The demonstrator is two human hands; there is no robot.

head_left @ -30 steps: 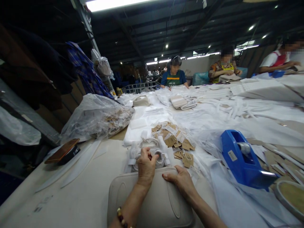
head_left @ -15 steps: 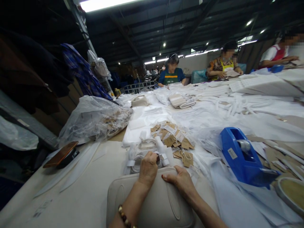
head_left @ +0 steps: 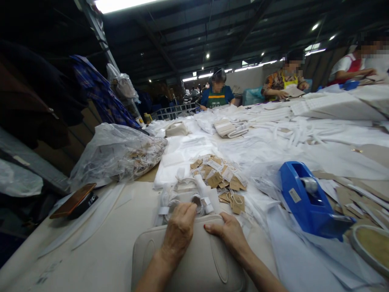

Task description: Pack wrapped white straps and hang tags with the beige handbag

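Note:
A beige handbag (head_left: 202,257) with rounded corners and curved handles on its front lies in front of me. My left hand (head_left: 180,227) is at its top edge, fingers bent and pressed together; what they pinch there is hidden. My right hand (head_left: 227,233) grips the same edge further right, thumb on the front panel and fingers behind. Just beyond the bag are rolled clear-wrapped straps (head_left: 178,202), touching or close to its top edge. A heap of brown card tags (head_left: 217,174) with white strings lies behind them.
To the right stand a blue tape dispenser (head_left: 311,202) and a round tin (head_left: 372,247). A clear plastic bag (head_left: 115,152) of tags and a phone-like brown object (head_left: 73,200) are at left. White sheets (head_left: 258,152) cover the table further back, where several people work.
My left hand has moved a little left along the bag's top edge, and its wrist has turned. The bracelet is out of sight now. My right hand keeps its grip.

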